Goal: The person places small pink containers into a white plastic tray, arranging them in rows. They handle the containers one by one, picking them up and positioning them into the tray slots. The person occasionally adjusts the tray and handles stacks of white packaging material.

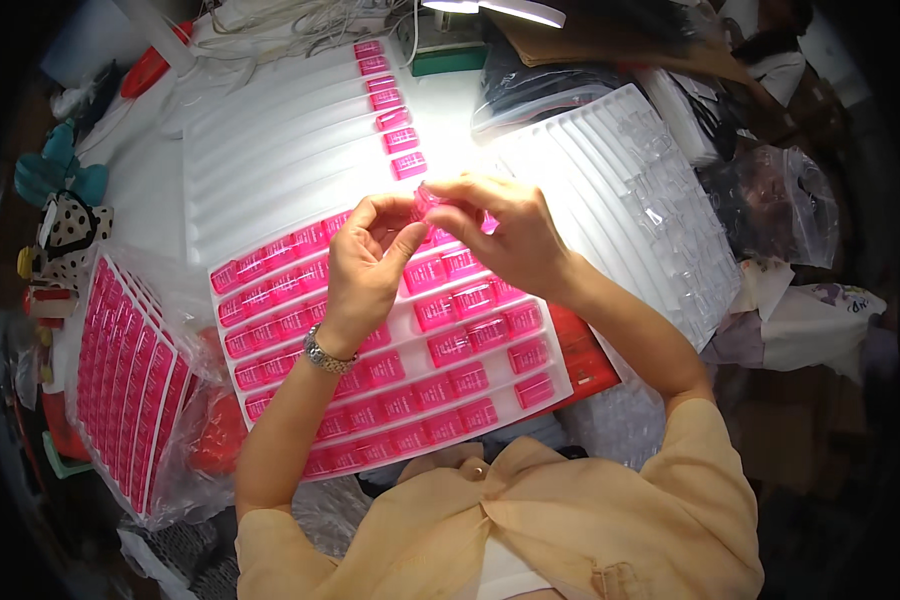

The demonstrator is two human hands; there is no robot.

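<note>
The left hand (pixel 368 262) and right hand (pixel 510 226) pinch a glossy, see-through pink piece (pixel 425 200) between their fingertips, above a white sheet (pixel 416 361) bearing rows of shiny, boxy pink blocks (pixel 472 299).

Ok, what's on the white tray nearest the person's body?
Rows of translucent pink pieces, with some bare gaps. Whatever lies behind the left hand, left forearm and right hand is hidden.
</note>
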